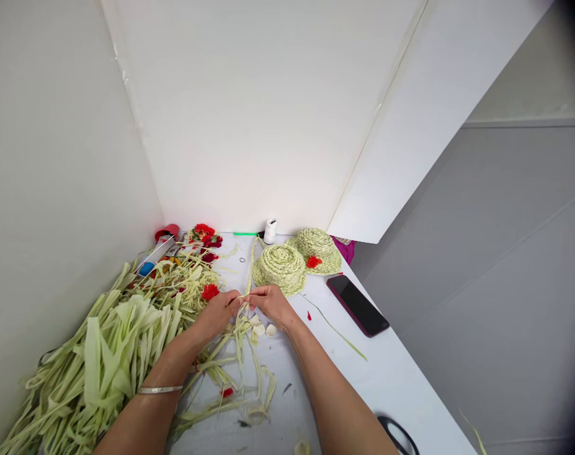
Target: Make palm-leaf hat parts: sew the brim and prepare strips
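Observation:
My left hand and my right hand meet over the white table, both pinched on pale green leaf strips that hang down between them. A thin plaited strand runs from my fingers up toward a small woven green hat. A silver bangle sits on my left wrist. Loose strips and small cut pieces lie under my hands.
A big heap of green leaf strips fills the left side. Red flowers, a second woven hat with a red flower, a white thread spool, a dark phone and black scissors lie around. White walls enclose the corner.

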A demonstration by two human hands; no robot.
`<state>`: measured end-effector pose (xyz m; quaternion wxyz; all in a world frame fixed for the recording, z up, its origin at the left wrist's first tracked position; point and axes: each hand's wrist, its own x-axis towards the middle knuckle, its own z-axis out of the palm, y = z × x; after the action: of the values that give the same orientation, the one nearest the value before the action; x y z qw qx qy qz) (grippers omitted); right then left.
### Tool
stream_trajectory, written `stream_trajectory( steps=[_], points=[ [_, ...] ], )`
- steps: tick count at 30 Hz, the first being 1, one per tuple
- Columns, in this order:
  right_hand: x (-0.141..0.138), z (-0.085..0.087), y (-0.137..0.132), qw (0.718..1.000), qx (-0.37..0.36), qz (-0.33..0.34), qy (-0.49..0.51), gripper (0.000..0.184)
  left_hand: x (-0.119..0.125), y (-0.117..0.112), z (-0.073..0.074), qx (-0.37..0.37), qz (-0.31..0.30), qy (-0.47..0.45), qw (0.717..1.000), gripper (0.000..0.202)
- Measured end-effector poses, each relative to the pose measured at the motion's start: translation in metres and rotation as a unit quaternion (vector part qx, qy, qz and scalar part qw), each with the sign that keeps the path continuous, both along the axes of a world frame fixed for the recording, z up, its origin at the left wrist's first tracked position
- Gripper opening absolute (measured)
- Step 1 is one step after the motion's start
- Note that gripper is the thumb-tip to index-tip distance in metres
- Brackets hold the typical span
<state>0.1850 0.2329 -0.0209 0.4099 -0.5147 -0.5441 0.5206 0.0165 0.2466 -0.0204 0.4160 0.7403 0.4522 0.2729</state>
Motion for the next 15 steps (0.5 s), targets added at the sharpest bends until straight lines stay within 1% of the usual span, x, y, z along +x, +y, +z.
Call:
stream_trajectory(
  steps=[4, 6, 7, 8, 9, 11, 12, 13, 14, 15],
  points=[
    [0.003, -0.003, 0.001, 1.000, -0.007, 0.007, 0.002, 0.023, -0.002, 0.000, -0.003, 0.033, 0.026, 0.035, 0.999, 0.026],
    [0.004, -0.003, 0.000, 1.000, -0.010, 0.013, 0.006, 0.022, -0.002, 0.000, 0.004, 0.052, 0.044, 0.042, 0.997, 0.022],
    [0.005, -0.002, 0.000, 1.000, -0.012, 0.015, 0.007, 0.022, -0.002, 0.000, 0.012, 0.063, 0.057, 0.043, 0.995, 0.019],
    [0.006, -0.002, 0.000, 1.000, -0.014, 0.017, 0.010, 0.021, -0.003, -0.001, 0.023, 0.077, 0.072, 0.042, 0.994, 0.016],
    [0.006, -0.001, 0.000, 1.000, -0.015, 0.018, 0.012, 0.020, -0.004, -0.003, 0.038, 0.092, 0.086, 0.036, 0.991, 0.014],
    [0.006, 0.000, -0.001, 0.999, -0.016, 0.021, 0.018, 0.018, -0.008, -0.017, 0.073, 0.124, 0.100, 0.019, 0.987, 0.016],
    [0.006, 0.001, -0.002, 0.999, -0.015, 0.022, 0.022, 0.018, -0.011, -0.028, 0.090, 0.128, 0.082, -0.001, 0.988, 0.016],
    [0.006, 0.001, -0.002, 0.999, -0.013, 0.023, 0.025, 0.018, -0.016, -0.043, 0.105, 0.104, 0.046, -0.017, 0.993, 0.015],
    [0.006, 0.001, -0.003, 0.999, -0.011, 0.024, 0.028, 0.018, -0.020, -0.062, 0.115, 0.073, 0.013, -0.031, 0.997, 0.015],
    [0.007, 0.001, -0.003, 0.999, -0.010, 0.025, 0.031, 0.019, -0.025, -0.083, 0.121, 0.043, -0.024, -0.040, 0.998, 0.016]
  ],
)
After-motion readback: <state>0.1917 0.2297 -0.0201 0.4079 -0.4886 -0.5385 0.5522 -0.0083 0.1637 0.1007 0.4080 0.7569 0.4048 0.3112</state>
